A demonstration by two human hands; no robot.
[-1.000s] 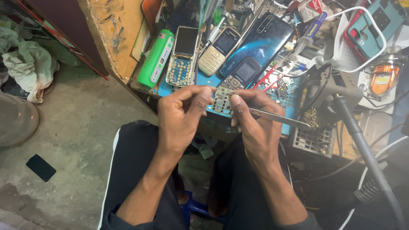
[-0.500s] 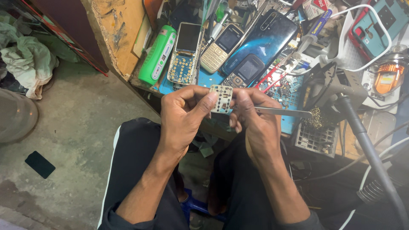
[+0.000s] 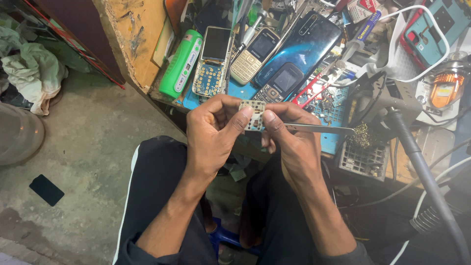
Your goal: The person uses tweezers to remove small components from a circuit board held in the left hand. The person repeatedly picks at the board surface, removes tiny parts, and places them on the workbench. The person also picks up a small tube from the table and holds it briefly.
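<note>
At frame centre, the left hand (image 3: 216,130) pinches a small circuit board (image 3: 252,114); the right hand (image 3: 289,140) steadies it (tweezers (image 3: 319,128) clasped).

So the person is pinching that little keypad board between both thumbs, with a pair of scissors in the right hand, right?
Not quite. The right hand holds slim metal tweezers, not scissors. The head view shows them pointing out to the right. The small keypad board is indeed pinched between both hands, left hand included.

Left hand (image 3: 213,128) and right hand (image 3: 289,135) raised together, fingers curled, thumbs pinching.
</note>
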